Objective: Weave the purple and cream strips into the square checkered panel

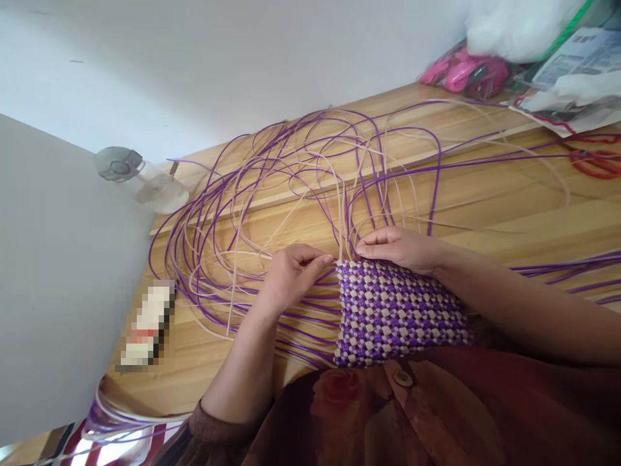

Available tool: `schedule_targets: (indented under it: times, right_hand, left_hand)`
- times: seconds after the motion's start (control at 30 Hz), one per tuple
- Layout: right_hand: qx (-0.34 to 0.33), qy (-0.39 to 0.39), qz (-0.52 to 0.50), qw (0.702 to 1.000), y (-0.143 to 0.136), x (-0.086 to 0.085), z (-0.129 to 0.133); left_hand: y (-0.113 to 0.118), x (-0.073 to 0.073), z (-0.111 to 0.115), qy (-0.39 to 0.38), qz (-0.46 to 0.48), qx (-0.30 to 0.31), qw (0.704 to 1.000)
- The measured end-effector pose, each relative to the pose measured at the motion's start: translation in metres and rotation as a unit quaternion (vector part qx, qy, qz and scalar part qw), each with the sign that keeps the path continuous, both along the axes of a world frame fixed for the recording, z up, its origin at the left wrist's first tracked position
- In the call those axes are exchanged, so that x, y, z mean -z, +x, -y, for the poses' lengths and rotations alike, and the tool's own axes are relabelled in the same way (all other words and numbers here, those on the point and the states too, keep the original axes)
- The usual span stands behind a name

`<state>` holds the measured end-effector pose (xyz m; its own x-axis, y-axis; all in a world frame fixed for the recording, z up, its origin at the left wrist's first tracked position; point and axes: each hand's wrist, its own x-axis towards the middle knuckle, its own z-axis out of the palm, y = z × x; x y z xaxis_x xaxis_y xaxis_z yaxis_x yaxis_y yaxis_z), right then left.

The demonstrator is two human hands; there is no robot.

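Observation:
A woven panel [398, 310] in purple and cream checks lies on the wooden table against my body. Long purple and cream cords [213, 188] run out from its edges and loop across the table to the left and back. My left hand [298, 272] is at the panel's far left corner, thumb and forefinger pinched on a cord there. At the far edge, my right hand [395, 249] pinches among the cords that rise from the weave; its fingertips hide what exactly they grip. Several cords stand up between the two hands.
A clear bottle with a grey lid [119, 165] stands at the back left by the wall. A blurred-out object [145, 327] lies on the table [533, 220] at left. Red-handled scissors [596, 164], papers and pink bagged items [468, 74] are at the back right.

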<state>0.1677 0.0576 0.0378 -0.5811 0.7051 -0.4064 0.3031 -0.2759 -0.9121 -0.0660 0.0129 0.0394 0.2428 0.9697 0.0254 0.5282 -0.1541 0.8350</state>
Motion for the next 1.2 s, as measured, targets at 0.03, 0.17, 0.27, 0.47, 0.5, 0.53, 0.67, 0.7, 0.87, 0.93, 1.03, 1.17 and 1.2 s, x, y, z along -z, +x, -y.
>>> schedule_targets:
  times: [0.03,0.17,0.27,0.47,0.5,0.53,0.67,0.7,0.87,0.93,1.03,1.17,1.2]
  right_hand:
    - [-0.005,-0.013,-0.006,1.000,0.000,0.001,-0.001]
    - [-0.027,0.011,0.011,1.000,0.001,0.002,-0.008]
    - [-0.056,0.113,0.054,0.991,0.002,-0.003,-0.015]
    - [-0.222,0.185,0.116,0.950,-0.002,-0.023,-0.031]
    - [-0.258,0.174,0.098,0.945,-0.002,-0.023,-0.034]
    - [-0.281,0.158,0.076,0.944,-0.001,-0.022,-0.038]
    - [-0.278,0.079,0.021,0.957,0.005,-0.007,-0.049]
    - [-0.263,0.069,0.021,0.962,0.006,-0.004,-0.050]
    - [-0.185,0.066,0.054,0.979,0.008,-0.003,-0.042]
    - [-0.167,0.075,0.075,0.980,0.007,-0.006,-0.039]
    - [-0.146,0.058,0.087,0.984,0.008,-0.006,-0.038]
    - [-0.103,-0.028,0.021,0.994,0.010,0.002,-0.036]
    - [-0.086,-0.046,0.004,0.995,0.010,0.005,-0.035]
  left_hand:
    - [0.001,-0.001,0.000,-0.015,0.019,0.022,0.999]
    - [0.007,-0.001,-0.001,-0.076,0.044,0.103,0.991]
    - [0.013,0.000,-0.002,-0.087,0.061,0.097,0.990]
    - [0.022,0.000,0.000,-0.116,0.173,0.072,0.975]
    - [0.023,0.000,0.000,-0.124,0.190,0.080,0.971]
    - [0.023,0.000,0.000,-0.130,0.204,0.081,0.967]
    - [0.023,0.000,-0.001,-0.158,0.219,0.010,0.963]
    - [0.023,0.000,-0.002,-0.166,0.208,-0.015,0.964]
    - [0.027,0.001,-0.010,-0.245,0.143,0.051,0.958]
    - [0.033,0.004,-0.011,-0.236,0.134,0.071,0.960]
    - [0.041,0.013,-0.006,-0.188,0.121,0.024,0.974]
    - [0.045,0.027,0.003,-0.122,0.135,-0.021,0.983]
    - [0.045,0.029,0.003,-0.122,0.147,-0.015,0.981]
